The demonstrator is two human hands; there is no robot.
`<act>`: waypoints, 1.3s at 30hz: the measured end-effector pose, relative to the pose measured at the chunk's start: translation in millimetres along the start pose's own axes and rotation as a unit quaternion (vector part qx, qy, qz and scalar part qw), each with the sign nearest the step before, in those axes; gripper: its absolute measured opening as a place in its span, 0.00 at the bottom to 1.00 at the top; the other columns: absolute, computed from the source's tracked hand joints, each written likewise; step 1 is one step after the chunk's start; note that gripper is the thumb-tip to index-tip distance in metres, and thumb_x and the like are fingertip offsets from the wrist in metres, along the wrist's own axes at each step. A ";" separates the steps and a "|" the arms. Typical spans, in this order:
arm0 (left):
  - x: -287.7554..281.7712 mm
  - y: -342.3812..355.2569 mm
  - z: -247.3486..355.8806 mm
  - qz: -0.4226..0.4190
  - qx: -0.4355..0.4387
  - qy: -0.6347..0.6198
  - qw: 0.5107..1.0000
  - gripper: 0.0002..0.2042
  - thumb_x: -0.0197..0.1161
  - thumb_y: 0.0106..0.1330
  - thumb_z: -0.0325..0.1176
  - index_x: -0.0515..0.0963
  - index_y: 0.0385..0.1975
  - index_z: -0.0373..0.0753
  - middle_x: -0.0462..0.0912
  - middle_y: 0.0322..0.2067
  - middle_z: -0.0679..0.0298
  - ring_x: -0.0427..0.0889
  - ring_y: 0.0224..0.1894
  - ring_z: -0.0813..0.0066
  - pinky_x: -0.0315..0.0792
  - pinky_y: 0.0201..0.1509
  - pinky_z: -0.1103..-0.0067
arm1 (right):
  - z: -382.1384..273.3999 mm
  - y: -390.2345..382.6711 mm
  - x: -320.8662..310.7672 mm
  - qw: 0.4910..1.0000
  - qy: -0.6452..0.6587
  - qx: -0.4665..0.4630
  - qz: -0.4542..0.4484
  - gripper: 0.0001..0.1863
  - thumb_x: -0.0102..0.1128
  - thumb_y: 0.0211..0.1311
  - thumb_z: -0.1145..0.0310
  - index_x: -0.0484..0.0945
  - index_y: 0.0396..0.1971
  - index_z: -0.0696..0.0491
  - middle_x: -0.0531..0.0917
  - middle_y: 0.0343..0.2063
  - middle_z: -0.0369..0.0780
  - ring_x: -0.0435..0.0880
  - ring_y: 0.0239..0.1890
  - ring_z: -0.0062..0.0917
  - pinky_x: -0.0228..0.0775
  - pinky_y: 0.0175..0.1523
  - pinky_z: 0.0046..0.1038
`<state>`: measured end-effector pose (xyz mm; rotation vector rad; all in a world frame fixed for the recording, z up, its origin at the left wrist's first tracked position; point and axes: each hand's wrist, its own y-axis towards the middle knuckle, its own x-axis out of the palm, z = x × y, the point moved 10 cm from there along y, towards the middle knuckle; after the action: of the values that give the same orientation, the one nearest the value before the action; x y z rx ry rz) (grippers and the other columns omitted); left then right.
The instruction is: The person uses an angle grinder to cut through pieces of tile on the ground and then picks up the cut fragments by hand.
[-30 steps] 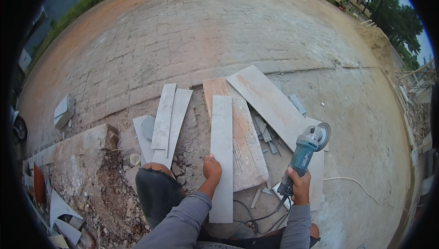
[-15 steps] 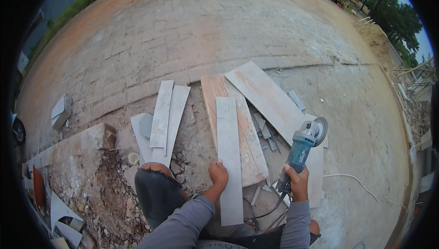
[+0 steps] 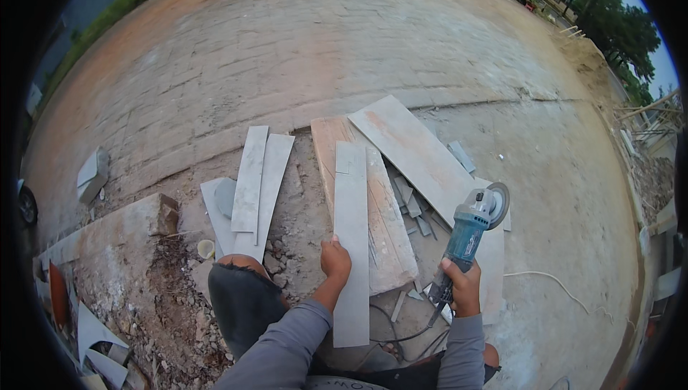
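Note:
My left hand (image 3: 335,260) grips the left edge of a long, narrow grey tile strip (image 3: 351,247). Thin lines mark the strip's far end, where a small notch-shaped outline shows. Beneath it lies a thick, scored stone slab (image 3: 390,239) with an orange-stained far end. In my right hand (image 3: 462,284) is a teal angle grinder (image 3: 466,236), held by its dark rear body. Its disc (image 3: 497,206) points up and away, to the right of the strip and apart from it. Whether the disc is spinning cannot be told.
A wide tile (image 3: 412,153) leans across the slab's far right, with small offcuts (image 3: 412,204) beside it. More strips (image 3: 251,175) lie to the left. A dark cord (image 3: 412,336) loops near my feet; a pale cable (image 3: 552,279) runs right. Rubble (image 3: 193,304) and a concrete block (image 3: 93,175) are at left.
The tile strip has shifted slightly away from me and to the left, my left hand moving with it. The grinder stays in my right hand, nearly where it was.

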<state>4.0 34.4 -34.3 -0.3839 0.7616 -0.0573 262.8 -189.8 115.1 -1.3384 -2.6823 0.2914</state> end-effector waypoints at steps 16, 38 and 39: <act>-8.2 56.9 40.6 0.015 -0.014 -0.007 1.000 0.20 0.47 0.73 0.45 0.73 0.39 0.28 0.82 0.38 0.43 0.81 0.44 0.44 0.72 0.48 0.60 | 3.0 -8.6 -18.4 1.000 0.016 -0.005 0.019 0.17 0.67 0.53 0.66 0.72 0.37 0.59 0.79 0.26 0.41 0.82 0.24 0.27 0.78 0.30 0.27; 36.2 50.3 19.9 0.003 -0.010 -0.087 0.996 0.17 0.50 0.73 0.40 0.72 0.37 0.28 0.80 0.35 0.41 0.81 0.41 0.45 0.72 0.45 0.63 | -30.0 -34.8 -1.5 0.997 0.056 0.048 0.017 0.16 0.67 0.51 0.70 0.73 0.37 0.59 0.79 0.28 0.39 0.82 0.26 0.25 0.75 0.33 0.26; 37.3 48.1 21.3 0.000 -0.013 -0.093 0.996 0.16 0.50 0.73 0.39 0.72 0.38 0.28 0.80 0.36 0.41 0.81 0.41 0.45 0.72 0.45 0.63 | -30.3 -34.7 -2.0 0.998 0.047 0.042 0.011 0.17 0.68 0.51 0.67 0.73 0.37 0.59 0.79 0.27 0.41 0.82 0.26 0.26 0.77 0.33 0.27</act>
<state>41.4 78.9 -62.3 -0.4075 0.5786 -0.0116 243.2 -208.4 152.5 -1.3246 -2.5502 0.3297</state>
